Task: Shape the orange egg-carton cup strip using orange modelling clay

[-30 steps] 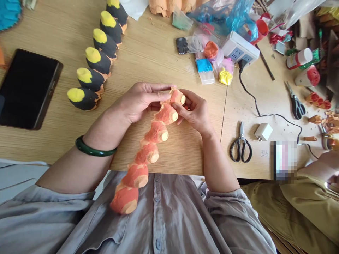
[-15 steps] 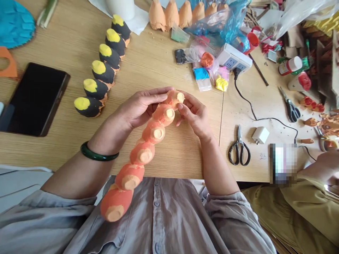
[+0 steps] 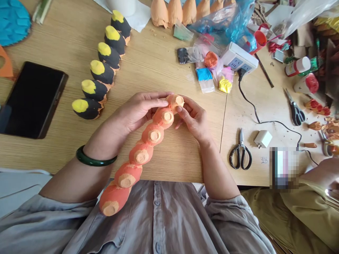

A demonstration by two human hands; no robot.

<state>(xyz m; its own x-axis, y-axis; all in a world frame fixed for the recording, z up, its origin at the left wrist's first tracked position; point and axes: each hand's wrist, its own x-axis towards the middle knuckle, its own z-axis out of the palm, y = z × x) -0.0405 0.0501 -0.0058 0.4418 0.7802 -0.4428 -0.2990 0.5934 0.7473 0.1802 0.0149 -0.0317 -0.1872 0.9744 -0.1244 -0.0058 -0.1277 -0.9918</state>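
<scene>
An egg-carton strip [image 3: 141,155] of several joined cups slants from my hands down over the shirt front. Its sides are coated orange-red, and the blunt tips are bare pale orange. At the far-end cup, my left hand [image 3: 137,110] grips from the left, thumb on top. My right hand [image 3: 194,120] pinches that same cup from the right with its thumb near the tip. Fingers of both hands are partly hidden beneath the strip. Left of them on the table lies a similar strip [image 3: 108,53], black with yellow tips.
A black phone [image 3: 33,100] lies at left. Scissors [image 3: 240,151], a white plug adapter [image 3: 263,139] and a power strip [image 3: 239,58] with a cable are at right. Small clay bags [image 3: 205,79] lie ahead, near an uncoated orange strip [image 3: 174,14]. Another person's hand [image 3: 321,174] shows at far right.
The view has shifted slightly. Both hands keep their hold on the far-end cup, and the strip's near end sits a little higher in view.
</scene>
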